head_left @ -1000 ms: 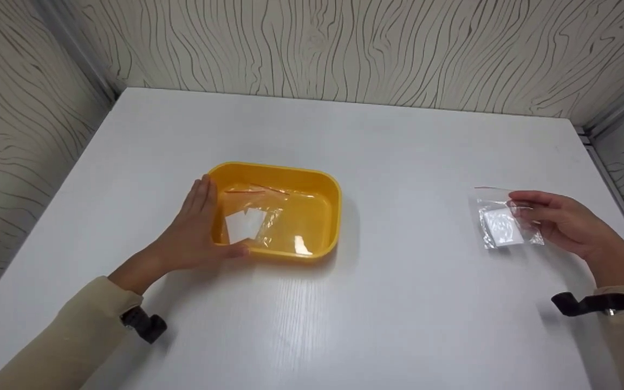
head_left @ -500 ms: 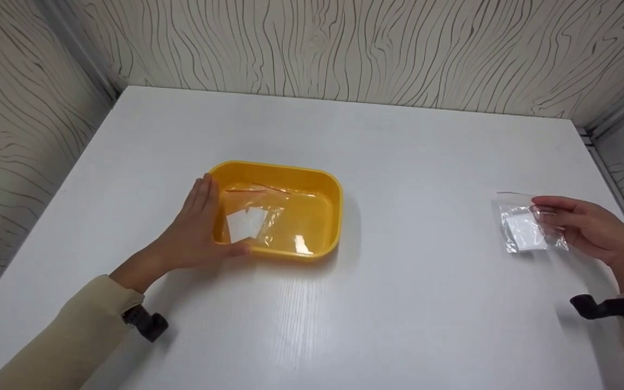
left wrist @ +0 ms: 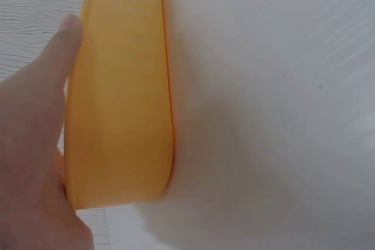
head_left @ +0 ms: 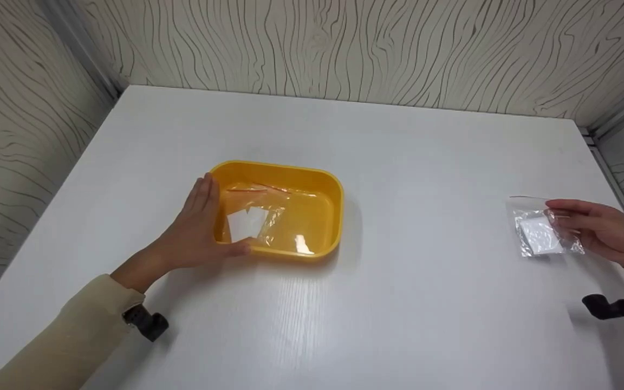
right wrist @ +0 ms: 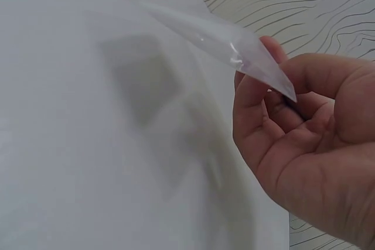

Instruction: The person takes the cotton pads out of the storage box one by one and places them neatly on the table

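Note:
In the head view, my left hand [head_left: 195,230] lies spread at the near left corner of a yellow plastic box [head_left: 343,216]. Its straight fingers run along the left side and the thumb reaches over the near rim. Inside the box are clear zip bags with white square pieces [head_left: 247,223] in them. Far to the right, my right hand [head_left: 602,230] pinches one side of another clear zip bag [head_left: 540,235], which also has a white square inside. The right wrist view shows this bag [right wrist: 228,45] raised over its shadow, between thumb and fingers.
A white table [head_left: 431,303] lies under everything. Walls with a wavy wood-grain pattern [head_left: 317,49] stand behind it and at both sides. Black wrist mounts [head_left: 147,323] sit on both sleeves.
My right hand has moved to the right and slightly nearer with the zip bag in its fingers. My left hand and the yellow box have stayed in place.

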Demonstrator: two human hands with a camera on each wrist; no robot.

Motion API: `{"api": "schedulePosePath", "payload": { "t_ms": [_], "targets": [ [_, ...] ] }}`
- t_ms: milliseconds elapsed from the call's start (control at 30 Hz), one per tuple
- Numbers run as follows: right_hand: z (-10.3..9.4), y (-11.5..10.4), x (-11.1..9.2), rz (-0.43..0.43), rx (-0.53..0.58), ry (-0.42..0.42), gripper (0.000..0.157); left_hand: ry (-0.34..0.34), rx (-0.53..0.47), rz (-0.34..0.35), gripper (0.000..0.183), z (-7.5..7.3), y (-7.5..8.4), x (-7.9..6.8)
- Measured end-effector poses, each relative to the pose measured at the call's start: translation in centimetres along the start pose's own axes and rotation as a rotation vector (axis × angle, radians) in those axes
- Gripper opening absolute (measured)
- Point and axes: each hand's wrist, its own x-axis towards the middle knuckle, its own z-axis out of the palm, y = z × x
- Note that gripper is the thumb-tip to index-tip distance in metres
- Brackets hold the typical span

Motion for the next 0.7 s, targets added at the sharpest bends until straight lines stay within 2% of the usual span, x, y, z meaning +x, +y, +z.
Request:
{"api": "schedulePosePath", "payload": {
  "t_ms": [300,533,700],
  "targets": [
    [-1.2,0.3,-0.7,0.005,-0.053,0.035,0.049,-0.013,0.005,-0.007,0.139,-0.1,0.0,0.0],
    [-1.5,0.3,-0.8,0.001,-0.09,-0.001,0.048,-0.009,0.002,-0.006,0.14,-0.1,0.0,0.0],
    [-0.9,-0.2,-0.7,0.05,-0.228,0.059,0.045,-0.007,-0.007,-0.001,0.139,0.0,-0.1,0.0]
  ]
}}
